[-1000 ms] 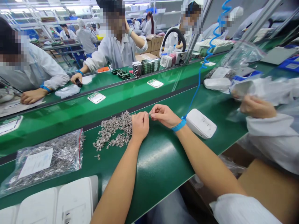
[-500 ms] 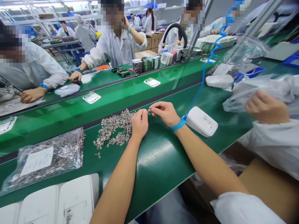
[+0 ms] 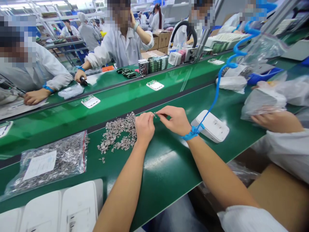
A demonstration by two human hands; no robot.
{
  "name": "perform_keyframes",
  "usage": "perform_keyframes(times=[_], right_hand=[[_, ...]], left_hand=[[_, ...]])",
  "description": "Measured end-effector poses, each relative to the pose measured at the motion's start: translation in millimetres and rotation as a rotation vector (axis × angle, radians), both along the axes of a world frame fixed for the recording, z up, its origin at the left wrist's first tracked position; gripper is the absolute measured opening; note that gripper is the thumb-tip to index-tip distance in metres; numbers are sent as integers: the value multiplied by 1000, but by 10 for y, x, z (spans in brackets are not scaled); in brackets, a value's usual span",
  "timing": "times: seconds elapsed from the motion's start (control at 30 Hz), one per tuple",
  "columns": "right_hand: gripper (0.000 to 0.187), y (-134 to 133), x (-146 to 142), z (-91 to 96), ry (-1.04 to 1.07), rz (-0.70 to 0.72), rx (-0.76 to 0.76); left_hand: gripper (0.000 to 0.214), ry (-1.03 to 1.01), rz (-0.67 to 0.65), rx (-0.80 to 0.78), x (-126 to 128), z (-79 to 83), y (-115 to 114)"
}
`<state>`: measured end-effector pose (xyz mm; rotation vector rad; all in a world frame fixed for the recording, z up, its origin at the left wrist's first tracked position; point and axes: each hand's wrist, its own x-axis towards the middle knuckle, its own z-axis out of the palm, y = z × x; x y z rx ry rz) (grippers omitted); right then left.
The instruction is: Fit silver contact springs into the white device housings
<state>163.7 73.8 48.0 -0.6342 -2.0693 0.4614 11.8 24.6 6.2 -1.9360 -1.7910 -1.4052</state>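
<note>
My left hand (image 3: 144,126) and my right hand (image 3: 175,120) meet above the green table (image 3: 164,167), fingertips pinched together on a small metal part (image 3: 155,113) between them. A loose pile of small metal parts (image 3: 118,132) lies just left of my left hand. My right wrist wears a blue strap (image 3: 191,134) with a coiled blue cord (image 3: 224,69) leading up and away. A white plastic housing (image 3: 212,126) lies just right of my right wrist.
A clear bag of metal parts (image 3: 48,162) lies at the left, white housings (image 3: 60,209) at the near left edge. A green conveyor (image 3: 120,96) carries white units (image 3: 90,101) past workers opposite. A neighbour's hand (image 3: 275,120) holds a plastic bag (image 3: 263,100) at the right.
My hands stay pinched together on the small part with almost no shift. The neighbour's hand at the right has lowered and turned with its bag. The units on the conveyor have drifted left.
</note>
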Motion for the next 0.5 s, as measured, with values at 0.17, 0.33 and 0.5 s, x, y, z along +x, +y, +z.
perform_keyframes(times=[0.17,0.33,0.5], right_hand=[[17,-37,-37,-64,-8,-34,-61],[17,-78,-106,-79,55,-79,-191],[12,-37,-115,-60,234,-92,-435]], left_hand=[[36,152,74,-12,20,-11,-26],[36,266,183,-76,83,50,-94],[36,380,205,-118,141,53,-116]])
